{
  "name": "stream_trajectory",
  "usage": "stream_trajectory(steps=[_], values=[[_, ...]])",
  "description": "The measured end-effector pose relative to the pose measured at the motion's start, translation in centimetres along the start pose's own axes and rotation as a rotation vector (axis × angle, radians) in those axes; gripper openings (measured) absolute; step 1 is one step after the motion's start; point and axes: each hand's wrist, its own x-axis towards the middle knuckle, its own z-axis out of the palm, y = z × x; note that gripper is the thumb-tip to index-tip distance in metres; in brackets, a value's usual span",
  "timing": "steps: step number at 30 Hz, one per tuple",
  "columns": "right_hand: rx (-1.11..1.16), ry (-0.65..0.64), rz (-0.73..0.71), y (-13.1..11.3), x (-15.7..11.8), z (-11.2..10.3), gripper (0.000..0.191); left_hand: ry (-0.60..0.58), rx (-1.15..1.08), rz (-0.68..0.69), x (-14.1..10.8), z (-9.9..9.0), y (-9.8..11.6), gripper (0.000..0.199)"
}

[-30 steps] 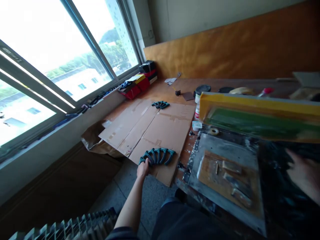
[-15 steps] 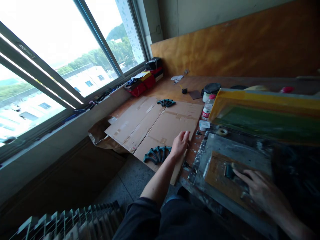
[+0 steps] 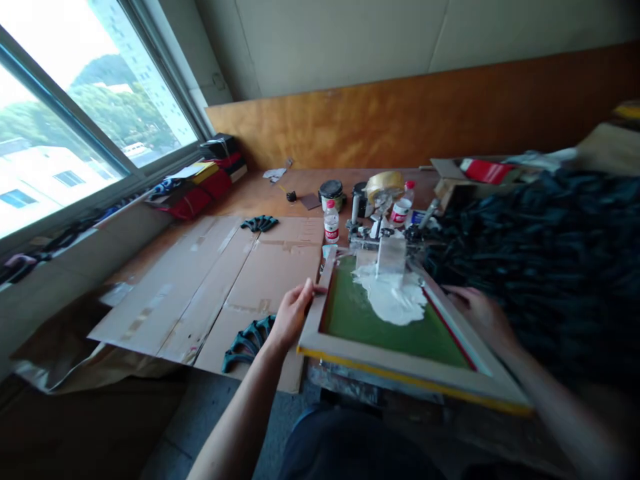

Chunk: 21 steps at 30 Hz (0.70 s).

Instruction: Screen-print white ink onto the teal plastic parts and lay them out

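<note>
A framed screen (image 3: 370,348) with green mesh lies lowered over the work surface, white paste (image 3: 395,300) spread on its far half. A pale squeegee (image 3: 391,257) stands in the paste. My left hand (image 3: 295,310) holds the frame's left side, fingers closed at the edge. My right hand (image 3: 483,317) is at the frame's right side, blurred, its fingers reaching the edge; its grip is unclear. Dark green curved pieces lie fanned on the cardboard (image 3: 280,267): one group (image 3: 247,343) beside my left forearm, another group (image 3: 259,223) farther back.
Capped bottles (image 3: 331,223) and a black-lidded jar (image 3: 331,193) stand behind the screen. A large dark heap (image 3: 540,267) fills the right side. Red and black bundles (image 3: 195,193) lie by the window. A wooden board (image 3: 400,127) lines the wall.
The screen has come down over the wooden base. My left hand has come to its left edge, and my right hand has left the small dark piece on the base. The view has swung right.
</note>
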Motion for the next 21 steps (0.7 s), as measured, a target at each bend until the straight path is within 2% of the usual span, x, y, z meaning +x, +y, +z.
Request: stream_trajectory(steps=[1,3,5,7,9,12,14,17,19,21], values=[[0.029,0.023,0.026,0.3,0.9,-0.5,0.035,-0.03,0.043,-0.058,-0.6,-0.3,-2.1,0.059],[0.089,0.065,-0.003,-1.0,2.9,-1.2,0.04,-0.057,0.15,-0.116,-1.1,-0.5,-6.1,0.062],[0.077,0.073,-0.114,-4.2,4.8,-1.2,0.055,-0.037,0.318,-0.13,-1.0,-0.3,-9.3,0.064],[-0.011,0.015,-0.226,-7.7,6.1,-0.7,0.057,-0.006,0.49,-0.136,-0.5,-0.1,-11.1,0.06],[-0.068,-0.112,-0.278,-10.4,6.5,0.1,0.038,-0.004,0.577,-0.142,0.0,0.0,-11.9,0.057],[-0.052,-0.271,-0.287,-12.0,4.7,1.2,0.006,-0.017,0.584,-0.151,0.2,-0.2,-12.0,0.055],[0.001,-0.304,-0.349,-12.0,2.3,1.4,0.012,-0.015,0.572,-0.148,0.2,-0.3,-12.2,0.055],[0.1,-0.316,-0.563,-11.6,-1.1,0.4,0.024,-0.012,0.552,-0.137,0.2,-0.4,-12.5,0.054],[0.142,-0.359,-0.652,-11.4,-1.9,-0.6,0.025,-0.014,0.54,-0.126,0.1,-0.5,-12.6,0.053],[0.165,-0.441,-0.658,-11.4,-1.4,-1.4,0.021,-0.016,0.53,-0.116,0.0,-0.4,-12.5,0.052]])
